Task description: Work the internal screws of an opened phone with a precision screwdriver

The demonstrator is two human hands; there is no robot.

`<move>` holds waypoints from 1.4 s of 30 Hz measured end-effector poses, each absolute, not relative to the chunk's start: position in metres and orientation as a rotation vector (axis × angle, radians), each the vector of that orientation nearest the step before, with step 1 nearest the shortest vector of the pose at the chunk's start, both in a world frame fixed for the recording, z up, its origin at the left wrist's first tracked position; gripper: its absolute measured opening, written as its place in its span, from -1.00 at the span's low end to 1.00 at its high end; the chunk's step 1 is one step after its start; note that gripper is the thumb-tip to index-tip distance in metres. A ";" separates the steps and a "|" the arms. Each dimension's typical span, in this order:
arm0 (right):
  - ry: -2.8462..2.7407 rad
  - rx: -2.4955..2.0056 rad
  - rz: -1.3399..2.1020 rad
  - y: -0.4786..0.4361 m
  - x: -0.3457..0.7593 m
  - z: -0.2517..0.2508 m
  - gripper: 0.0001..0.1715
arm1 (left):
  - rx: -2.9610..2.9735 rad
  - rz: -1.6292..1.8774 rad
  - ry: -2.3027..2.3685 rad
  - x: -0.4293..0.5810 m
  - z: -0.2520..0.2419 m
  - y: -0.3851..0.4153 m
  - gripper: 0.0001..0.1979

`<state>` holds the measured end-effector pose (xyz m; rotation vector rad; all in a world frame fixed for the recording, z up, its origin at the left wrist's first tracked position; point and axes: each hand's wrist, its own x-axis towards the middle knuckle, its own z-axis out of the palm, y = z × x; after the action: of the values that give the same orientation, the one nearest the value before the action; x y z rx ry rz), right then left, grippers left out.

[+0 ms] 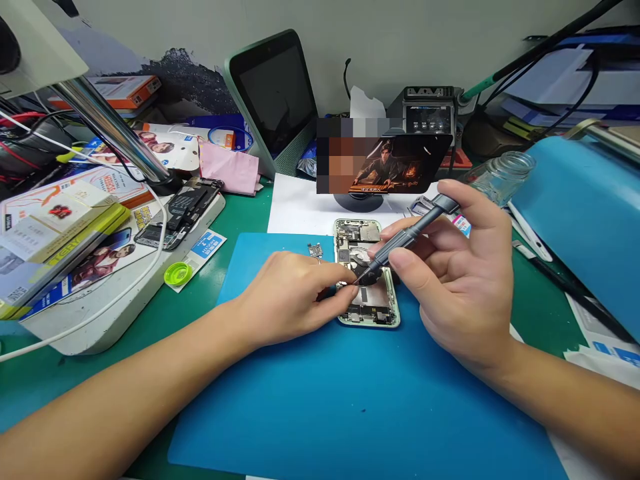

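Your right hand [460,273] grips a grey screwdriver [407,235] between thumb and fingers, with the forefinger raised to its top end. The driver slants down and to the left over the opened phone [375,300], its thin tip ending at the fingertips of your left hand [290,293]. That hand comes in from the phone's left, thumb and forefinger drawn close together over the phone's left edge; you cannot tell from here whether they pinch the tip or a small part.

The phone, green-framed with its insides bare, lies under both hands, mostly on a blue mat [360,387]. Just left of its upper half sits a small circuit piece [315,250]. Behind the phone stand a lit screen [400,163] and, further back and left, a dark-faced display [275,93]. Well left of the phone are a bright green cap [178,273] and a dark phone shell [183,210]. Beyond the phone to the right lies a glass jar [503,177].
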<state>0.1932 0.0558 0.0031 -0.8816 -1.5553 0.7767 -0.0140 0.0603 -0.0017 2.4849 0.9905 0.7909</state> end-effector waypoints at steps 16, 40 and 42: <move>-1.554 -0.880 0.791 0.056 0.193 0.003 -0.31 | 2.500 0.755 0.979 -0.015 -0.003 0.061 -0.80; -1.547 -0.875 0.781 0.057 0.194 0.002 -0.30 | 2.467 0.765 0.991 -0.015 -0.002 0.061 -0.83; -1.548 -0.879 0.775 0.057 0.194 0.002 -0.31 | 2.466 0.766 0.984 -0.015 -0.002 0.061 -0.83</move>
<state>0.1936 0.0568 0.0015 -0.8794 -1.5478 0.7746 -0.0155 0.0612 -0.0019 2.4664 0.9845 0.7658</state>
